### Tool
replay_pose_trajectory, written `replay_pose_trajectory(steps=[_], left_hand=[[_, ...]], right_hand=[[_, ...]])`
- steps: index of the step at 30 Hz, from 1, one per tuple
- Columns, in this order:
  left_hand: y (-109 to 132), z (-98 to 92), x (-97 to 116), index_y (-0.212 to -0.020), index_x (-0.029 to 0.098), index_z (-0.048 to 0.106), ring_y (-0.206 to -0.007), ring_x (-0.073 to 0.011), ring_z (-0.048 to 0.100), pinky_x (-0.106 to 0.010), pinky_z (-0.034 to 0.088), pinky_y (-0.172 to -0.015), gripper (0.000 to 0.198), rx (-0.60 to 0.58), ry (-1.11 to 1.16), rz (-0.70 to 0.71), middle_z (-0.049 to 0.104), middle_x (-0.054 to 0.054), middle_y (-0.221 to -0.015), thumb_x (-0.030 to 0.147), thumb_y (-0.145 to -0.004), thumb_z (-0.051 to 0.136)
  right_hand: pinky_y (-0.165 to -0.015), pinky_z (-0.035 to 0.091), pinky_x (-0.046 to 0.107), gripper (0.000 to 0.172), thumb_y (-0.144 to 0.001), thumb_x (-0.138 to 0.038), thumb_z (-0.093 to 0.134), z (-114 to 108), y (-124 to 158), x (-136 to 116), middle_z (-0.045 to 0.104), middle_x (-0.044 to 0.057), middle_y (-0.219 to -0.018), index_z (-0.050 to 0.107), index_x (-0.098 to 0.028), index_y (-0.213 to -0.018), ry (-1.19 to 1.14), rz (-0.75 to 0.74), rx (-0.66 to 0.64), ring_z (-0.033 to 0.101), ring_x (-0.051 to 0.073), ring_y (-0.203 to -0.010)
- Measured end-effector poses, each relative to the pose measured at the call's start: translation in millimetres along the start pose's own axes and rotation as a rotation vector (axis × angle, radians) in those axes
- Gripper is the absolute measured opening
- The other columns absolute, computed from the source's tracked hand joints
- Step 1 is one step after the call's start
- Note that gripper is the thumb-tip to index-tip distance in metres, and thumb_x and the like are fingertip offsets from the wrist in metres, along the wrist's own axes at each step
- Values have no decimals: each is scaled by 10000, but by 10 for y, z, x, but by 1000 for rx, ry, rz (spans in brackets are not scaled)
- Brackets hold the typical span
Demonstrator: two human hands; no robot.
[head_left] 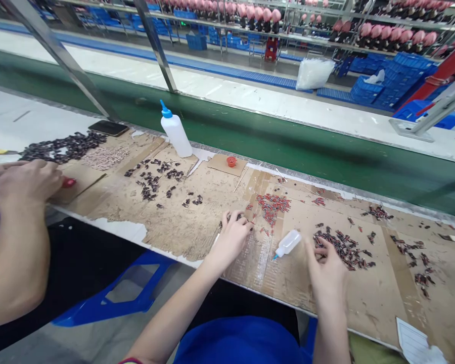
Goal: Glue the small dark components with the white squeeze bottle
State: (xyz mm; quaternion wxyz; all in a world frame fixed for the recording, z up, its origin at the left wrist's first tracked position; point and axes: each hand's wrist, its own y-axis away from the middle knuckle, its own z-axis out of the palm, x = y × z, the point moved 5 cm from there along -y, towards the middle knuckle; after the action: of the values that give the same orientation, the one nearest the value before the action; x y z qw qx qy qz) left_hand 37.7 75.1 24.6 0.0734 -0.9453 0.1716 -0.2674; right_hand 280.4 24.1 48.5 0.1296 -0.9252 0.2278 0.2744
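Note:
My left hand (pixel 233 235) rests on the cardboard-covered bench (pixel 197 227), its fingers curled round some small dark parts, beside a heap of small red parts (pixel 272 205). A small white glue bottle (pixel 287 244) with a blue tip lies on its side between my hands. Reaching into a pile of small dark parts (pixel 343 247), my right hand (pixel 326 268) has its fingertips pinched at the pile's left edge; what they hold is too small to make out.
A co-worker's hands (pixel 26 182) work at the left beside a red object (pixel 69 182) and more dark parts (pixel 62 146). A tall white squeeze bottle (pixel 176 132), an orange cap (pixel 231 161), a phone (pixel 108 128), a green conveyor belt (pixel 288 141) and a blue stool (pixel 114 296) stand around.

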Motion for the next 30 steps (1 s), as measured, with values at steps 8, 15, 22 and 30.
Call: replay_pose_trajectory(steps=[8, 15, 22, 30], left_hand=[[44, 131, 40, -869, 245, 727, -1031, -273, 510, -482, 340, -943, 276, -24, 57, 47, 694, -76, -862, 41, -822, 547], [204, 230, 86, -876, 267, 724, -1083, -273, 532, -468, 334, -949, 215, -13, 185, 7, 728, -49, -880, 94, -805, 618], [244, 179, 58, -1073, 234, 646, -1197, -281, 549, -513, 274, -1005, 365, -13, 297, -115, 772, -43, -886, 37, -765, 632], [239, 203, 26, -984, 244, 670, -1185, -265, 589, -528, 222, -1040, 270, -42, 328, -229, 780, -25, -850, 71, -778, 647]], right_hand=[[-534, 423, 313, 355, -528, -489, 802, 499, -102, -313, 629, 30, -489, 687, -220, -729, -291, -5, -170, 614, 236, -527], [-458, 445, 280, 451, -515, -584, 781, 472, 39, -214, 660, 41, -559, 641, -164, -602, -907, 260, -401, 588, 181, -487], [-512, 449, 274, 400, -625, -540, 733, 593, 183, -278, 632, 28, -536, 613, -164, -564, -865, 168, -126, 551, 154, -499], [-545, 489, 293, 361, -668, -501, 703, 647, 235, -313, 684, 59, -591, 663, -148, -604, -806, 107, -148, 614, 196, -556]])
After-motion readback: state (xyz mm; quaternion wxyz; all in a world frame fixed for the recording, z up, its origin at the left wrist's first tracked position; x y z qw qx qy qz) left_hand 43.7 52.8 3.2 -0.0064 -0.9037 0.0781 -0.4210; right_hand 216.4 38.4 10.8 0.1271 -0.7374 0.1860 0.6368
